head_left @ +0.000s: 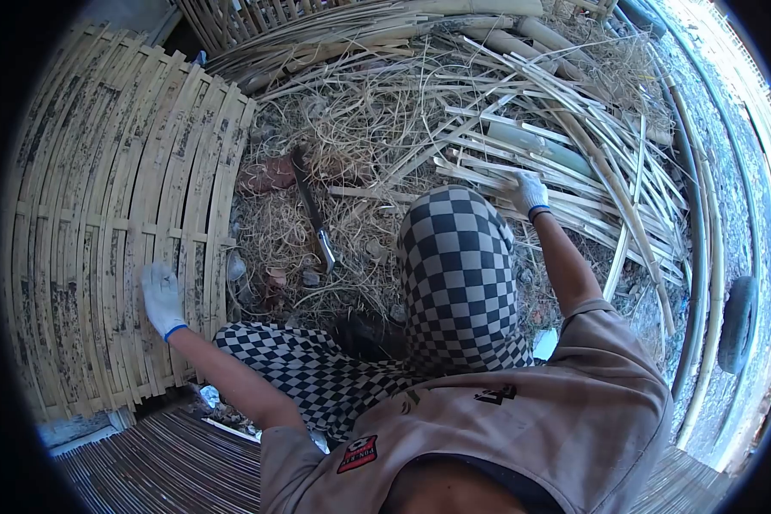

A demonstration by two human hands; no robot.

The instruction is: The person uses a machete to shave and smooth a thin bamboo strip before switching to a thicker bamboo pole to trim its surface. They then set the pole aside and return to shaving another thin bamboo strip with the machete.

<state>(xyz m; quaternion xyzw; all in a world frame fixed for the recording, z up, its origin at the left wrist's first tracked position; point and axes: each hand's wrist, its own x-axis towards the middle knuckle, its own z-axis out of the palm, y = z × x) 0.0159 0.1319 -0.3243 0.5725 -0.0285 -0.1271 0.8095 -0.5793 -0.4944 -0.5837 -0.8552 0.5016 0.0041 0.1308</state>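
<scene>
My left hand (pixel 161 300), in a white glove with a blue cuff, lies flat on a woven bamboo slat panel (pixel 137 184) at the left. On the other side, my right hand (pixel 530 194), gloved the same way, is beside my raised knee. Its fingers look curled on a split bamboo strip (pixel 480 174) at the near edge of a pile; the exact grip is small in view. A long knife (pixel 310 204) with a dark blade lies between my hands on curly bamboo shavings (pixel 351 111), its pale handle end towards me.
More bamboo strips (pixel 600 184) are heaped at the right, with a thicker green bamboo piece (pixel 540 147) among them. Bamboo poles (pixel 488 8) lie along the back. Long pipes and poles edge the right side, near a dark tyre (pixel 736 324). My checkered knee (pixel 458 265) rises in the middle.
</scene>
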